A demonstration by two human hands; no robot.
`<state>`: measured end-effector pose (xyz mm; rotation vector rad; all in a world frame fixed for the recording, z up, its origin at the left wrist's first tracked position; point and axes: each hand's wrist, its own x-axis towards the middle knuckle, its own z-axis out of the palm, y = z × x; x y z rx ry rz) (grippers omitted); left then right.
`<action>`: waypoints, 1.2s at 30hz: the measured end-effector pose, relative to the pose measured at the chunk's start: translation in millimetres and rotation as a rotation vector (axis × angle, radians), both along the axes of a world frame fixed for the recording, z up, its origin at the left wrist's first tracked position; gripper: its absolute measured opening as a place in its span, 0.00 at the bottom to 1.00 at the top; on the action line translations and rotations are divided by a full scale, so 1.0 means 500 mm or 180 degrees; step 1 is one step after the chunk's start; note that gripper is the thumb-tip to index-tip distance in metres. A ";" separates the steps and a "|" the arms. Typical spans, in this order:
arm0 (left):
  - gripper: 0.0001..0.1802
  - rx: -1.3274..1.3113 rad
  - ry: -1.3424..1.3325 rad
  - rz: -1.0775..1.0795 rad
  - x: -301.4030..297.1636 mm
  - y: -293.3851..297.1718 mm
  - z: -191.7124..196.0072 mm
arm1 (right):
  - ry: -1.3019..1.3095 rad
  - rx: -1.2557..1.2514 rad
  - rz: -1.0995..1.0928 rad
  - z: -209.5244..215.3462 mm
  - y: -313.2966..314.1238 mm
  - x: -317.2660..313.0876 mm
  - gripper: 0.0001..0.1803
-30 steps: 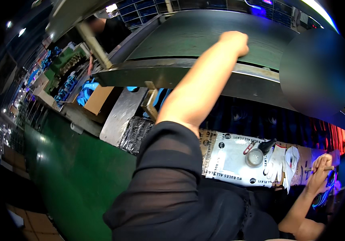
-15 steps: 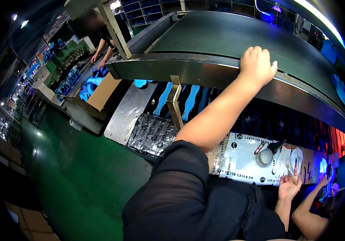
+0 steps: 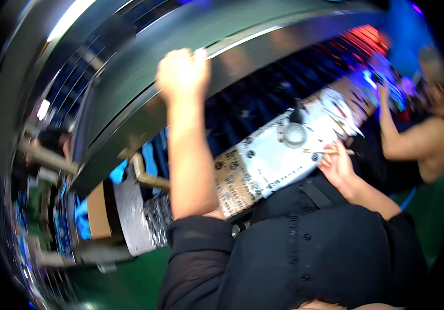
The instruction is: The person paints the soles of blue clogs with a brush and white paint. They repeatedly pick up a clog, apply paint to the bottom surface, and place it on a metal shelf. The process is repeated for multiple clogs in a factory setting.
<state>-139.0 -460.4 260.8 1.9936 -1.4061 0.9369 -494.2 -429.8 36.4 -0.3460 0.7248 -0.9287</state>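
Observation:
My left hand (image 3: 183,75) is raised to the metal edge (image 3: 263,44) of the green conveyor belt, its fingers closed over that edge. Lower down and to the right, my right hand (image 3: 338,168) pinches a thin wooden stick (image 3: 315,151), which lies roughly level; whether it carries a brush tip I cannot make out. Just beyond the stick, a round grey container (image 3: 295,135) stands on the white printed covering (image 3: 268,165) of the shelf, with a black-handled object (image 3: 297,111) behind it. White gloves (image 3: 338,106) lie crumpled to the right. Motion blurs the picture.
Under the belt (image 3: 144,62), dark and blue pieces hang or lie in a row. A bent metal bracket (image 3: 142,170) and a cardboard box (image 3: 99,211) with blue pieces are at the left. A co-worker's arm (image 3: 400,134) is close on the right; another person stands far left.
The view has swung round to the right and tilted. My left hand stays at the belt's edge, and my right hand still holds the stick, now lying more level.

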 end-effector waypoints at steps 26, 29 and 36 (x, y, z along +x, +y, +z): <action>0.11 -0.0509 -0.1262 0.0220 -0.030 -0.035 -0.023 | -0.0400 0.0862 -0.0019 -0.092 -0.072 -0.071 0.31; 0.11 -0.0472 -0.1136 0.0245 -0.034 -0.031 -0.022 | -0.0357 0.0872 0.0070 -0.093 -0.070 -0.072 0.31; 0.13 -0.0543 -0.1253 0.0271 -0.038 -0.026 -0.016 | -0.0356 0.0759 0.0021 -0.071 -0.048 -0.082 0.30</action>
